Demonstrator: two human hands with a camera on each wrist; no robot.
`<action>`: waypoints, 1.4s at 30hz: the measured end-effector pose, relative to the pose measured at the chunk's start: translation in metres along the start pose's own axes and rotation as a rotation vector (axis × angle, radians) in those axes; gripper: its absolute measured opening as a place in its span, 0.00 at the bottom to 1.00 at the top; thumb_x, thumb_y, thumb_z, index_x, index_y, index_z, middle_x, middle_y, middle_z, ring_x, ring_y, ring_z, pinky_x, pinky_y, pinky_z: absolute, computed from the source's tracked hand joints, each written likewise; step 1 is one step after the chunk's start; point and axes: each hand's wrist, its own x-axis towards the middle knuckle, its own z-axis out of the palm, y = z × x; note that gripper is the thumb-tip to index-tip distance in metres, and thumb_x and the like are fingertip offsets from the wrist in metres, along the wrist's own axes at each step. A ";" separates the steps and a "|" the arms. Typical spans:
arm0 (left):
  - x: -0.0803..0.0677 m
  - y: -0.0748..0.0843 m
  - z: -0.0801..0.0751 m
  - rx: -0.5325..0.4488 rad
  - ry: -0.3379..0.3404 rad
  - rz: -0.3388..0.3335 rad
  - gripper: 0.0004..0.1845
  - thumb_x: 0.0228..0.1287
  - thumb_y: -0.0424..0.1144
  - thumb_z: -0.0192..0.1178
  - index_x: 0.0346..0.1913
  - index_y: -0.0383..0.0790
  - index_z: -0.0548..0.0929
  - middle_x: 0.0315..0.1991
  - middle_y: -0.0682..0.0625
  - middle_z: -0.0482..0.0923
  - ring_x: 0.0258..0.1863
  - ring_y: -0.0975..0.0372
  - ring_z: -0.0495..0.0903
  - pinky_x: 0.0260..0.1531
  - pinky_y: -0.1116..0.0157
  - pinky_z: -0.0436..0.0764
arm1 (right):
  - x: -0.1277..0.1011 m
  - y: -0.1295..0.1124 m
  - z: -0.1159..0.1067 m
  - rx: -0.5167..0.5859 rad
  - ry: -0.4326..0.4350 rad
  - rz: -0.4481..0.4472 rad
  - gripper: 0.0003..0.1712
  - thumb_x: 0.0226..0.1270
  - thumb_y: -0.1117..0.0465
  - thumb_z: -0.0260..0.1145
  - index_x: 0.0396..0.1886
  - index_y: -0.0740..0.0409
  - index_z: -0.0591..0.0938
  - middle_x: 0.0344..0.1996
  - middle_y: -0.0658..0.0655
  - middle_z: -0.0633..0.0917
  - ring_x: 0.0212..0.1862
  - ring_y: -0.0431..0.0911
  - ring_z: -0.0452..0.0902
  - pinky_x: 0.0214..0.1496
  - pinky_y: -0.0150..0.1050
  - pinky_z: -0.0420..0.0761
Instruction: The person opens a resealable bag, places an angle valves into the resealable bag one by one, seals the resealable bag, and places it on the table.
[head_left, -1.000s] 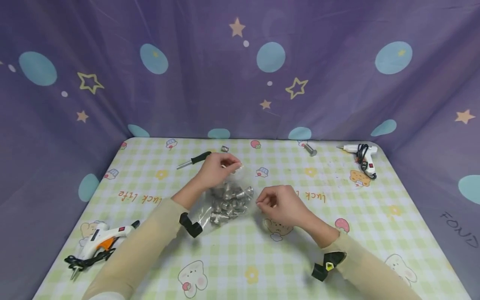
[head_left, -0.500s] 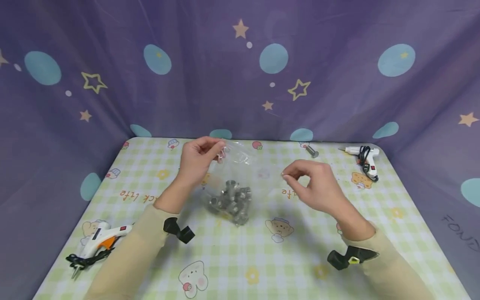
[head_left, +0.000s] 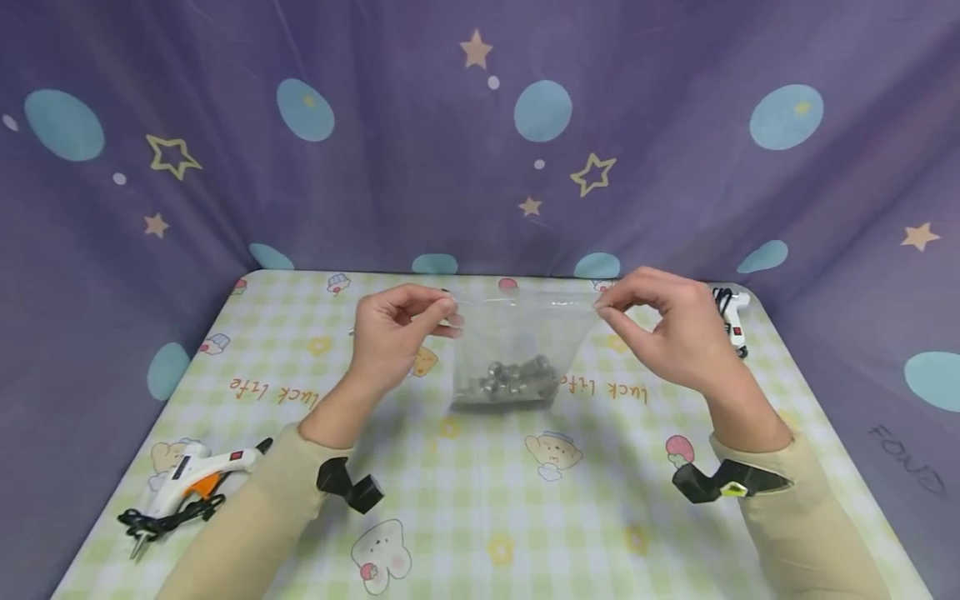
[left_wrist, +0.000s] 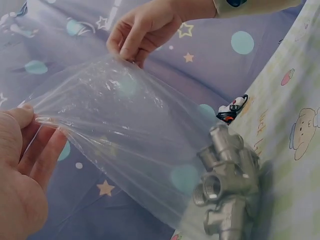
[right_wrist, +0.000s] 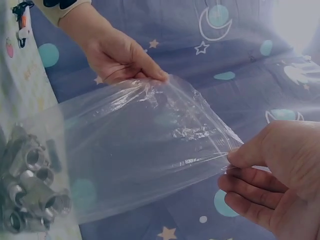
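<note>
A clear plastic bag [head_left: 517, 329] is stretched upright between both hands, its top edge spread wide. Several metal pipe fittings [head_left: 513, 379] with threaded openings lie bunched at its bottom, seen close up in both wrist views. My left hand [head_left: 393, 333] pinches the top left corner between thumb and fingers. At the opposite corner my right hand [head_left: 667, 325] pinches the film the same way. In the left wrist view the pipe fittings [left_wrist: 230, 185] sag at the low end of the bag [left_wrist: 125, 115].
A white glue gun [head_left: 198, 475] with an orange trigger and coiled black cord lies at the table's left. Another glue gun [head_left: 735, 321] at the back right is partly covered by the right hand. A purple curtain [head_left: 480, 167] hangs behind the checked tablecloth [head_left: 450, 517].
The right hand has moved right and away from the body, drawing the bag's top wide. The left hand has risen, and the bag hangs upright rather than lying slumped on the table.
</note>
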 end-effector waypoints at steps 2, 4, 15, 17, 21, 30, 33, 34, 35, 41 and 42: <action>-0.001 0.003 0.001 0.010 0.007 -0.002 0.13 0.66 0.18 0.66 0.38 0.38 0.92 0.33 0.55 0.92 0.30 0.65 0.92 0.33 0.57 0.92 | -0.002 0.000 0.001 0.013 -0.010 0.005 0.12 0.63 0.73 0.76 0.35 0.49 0.92 0.32 0.46 0.90 0.37 0.32 0.84 0.51 0.22 0.80; -0.003 0.005 0.001 0.031 0.014 -0.011 0.11 0.65 0.18 0.66 0.38 0.35 0.92 0.33 0.56 0.92 0.29 0.65 0.91 0.32 0.58 0.92 | -0.005 0.001 0.002 0.028 -0.016 0.020 0.13 0.63 0.73 0.76 0.35 0.49 0.92 0.32 0.46 0.90 0.38 0.31 0.84 0.52 0.21 0.80; -0.014 0.006 0.001 0.056 0.024 -0.030 0.03 0.65 0.18 0.66 0.39 0.19 0.87 0.32 0.55 0.91 0.29 0.65 0.91 0.31 0.58 0.92 | -0.016 0.008 0.014 0.303 0.033 0.080 0.13 0.61 0.81 0.72 0.38 0.62 0.91 0.34 0.60 0.91 0.41 0.34 0.88 0.49 0.28 0.88; -0.014 0.005 0.000 0.055 0.024 -0.028 0.03 0.65 0.18 0.67 0.39 0.19 0.86 0.31 0.55 0.91 0.29 0.64 0.91 0.30 0.58 0.91 | -0.017 0.009 0.016 0.323 0.046 0.100 0.12 0.61 0.82 0.72 0.38 0.64 0.91 0.34 0.60 0.91 0.41 0.34 0.88 0.48 0.28 0.88; -0.015 0.002 0.000 0.058 0.016 -0.025 0.07 0.66 0.22 0.69 0.39 0.17 0.84 0.32 0.55 0.91 0.30 0.65 0.91 0.31 0.59 0.92 | -0.019 0.011 0.017 0.337 0.073 0.169 0.12 0.60 0.81 0.74 0.40 0.66 0.87 0.34 0.55 0.91 0.39 0.34 0.89 0.46 0.28 0.88; -0.018 -0.001 0.000 0.096 -0.006 -0.024 0.07 0.69 0.22 0.67 0.40 0.16 0.83 0.33 0.57 0.90 0.30 0.67 0.90 0.32 0.62 0.91 | -0.023 0.015 0.022 0.383 0.080 0.186 0.13 0.60 0.82 0.73 0.40 0.71 0.80 0.32 0.49 0.92 0.37 0.34 0.89 0.45 0.29 0.88; -0.018 -0.001 -0.001 0.110 -0.017 -0.012 0.05 0.69 0.20 0.64 0.40 0.16 0.83 0.33 0.58 0.89 0.30 0.68 0.90 0.32 0.63 0.91 | -0.023 0.016 0.024 0.387 0.083 0.159 0.14 0.58 0.84 0.72 0.38 0.72 0.78 0.32 0.55 0.91 0.37 0.34 0.89 0.45 0.29 0.88; -0.018 -0.002 -0.001 0.111 -0.018 -0.009 0.04 0.69 0.20 0.64 0.40 0.16 0.83 0.33 0.58 0.89 0.30 0.68 0.90 0.32 0.64 0.91 | -0.022 0.016 0.024 0.379 0.084 0.152 0.13 0.58 0.84 0.72 0.37 0.72 0.79 0.31 0.58 0.91 0.37 0.34 0.89 0.45 0.29 0.88; -0.019 -0.003 -0.001 0.113 -0.015 -0.005 0.04 0.69 0.19 0.64 0.40 0.16 0.83 0.33 0.58 0.89 0.30 0.68 0.90 0.32 0.64 0.91 | -0.022 0.016 0.024 0.372 0.085 0.149 0.13 0.58 0.84 0.73 0.36 0.71 0.79 0.31 0.60 0.91 0.36 0.34 0.89 0.45 0.29 0.88; -0.020 -0.005 -0.004 0.099 0.011 0.005 0.03 0.67 0.19 0.65 0.38 0.17 0.85 0.33 0.57 0.91 0.28 0.66 0.91 0.33 0.63 0.91 | -0.013 0.012 0.025 0.312 0.007 0.131 0.12 0.60 0.80 0.74 0.38 0.64 0.84 0.35 0.59 0.91 0.39 0.35 0.88 0.47 0.29 0.88; -0.021 -0.006 -0.004 0.095 0.010 0.006 0.02 0.67 0.19 0.65 0.38 0.18 0.85 0.33 0.57 0.91 0.28 0.66 0.91 0.34 0.63 0.91 | -0.010 0.011 0.026 0.296 -0.015 0.119 0.12 0.61 0.78 0.74 0.39 0.62 0.85 0.36 0.57 0.91 0.40 0.36 0.88 0.48 0.29 0.88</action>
